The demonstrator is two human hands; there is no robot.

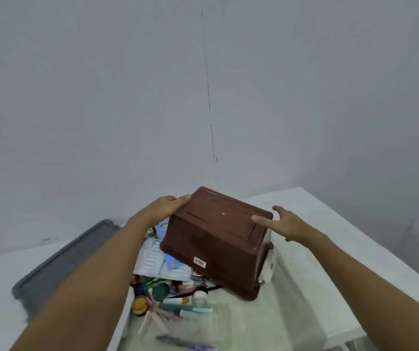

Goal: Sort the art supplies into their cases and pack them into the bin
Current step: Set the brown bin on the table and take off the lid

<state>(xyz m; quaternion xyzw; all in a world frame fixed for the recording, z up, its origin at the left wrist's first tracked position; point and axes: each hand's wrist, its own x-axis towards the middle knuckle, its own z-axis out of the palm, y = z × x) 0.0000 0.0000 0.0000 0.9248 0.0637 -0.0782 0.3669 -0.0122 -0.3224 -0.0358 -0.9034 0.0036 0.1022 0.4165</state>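
Note:
A brown plastic bin [218, 239] is turned upside down and tilted over a heap of art supplies [167, 292] on the white table [330, 249]. My left hand [164, 207] grips the bin's far left corner. My right hand [285, 222] has spread fingers, with the thumb resting on the bin's upturned bottom at its right edge. Under the bin lie small paint jars, tubes, pens and flat white packets; a white cloth-like thing [268, 268] sticks out at its right side. A purple pen [185, 343] lies near the front.
A grey lid or tray [59, 264] lies flat on the table's left part. A bare grey wall stands close behind the table. The table's right edge runs diagonally at the right.

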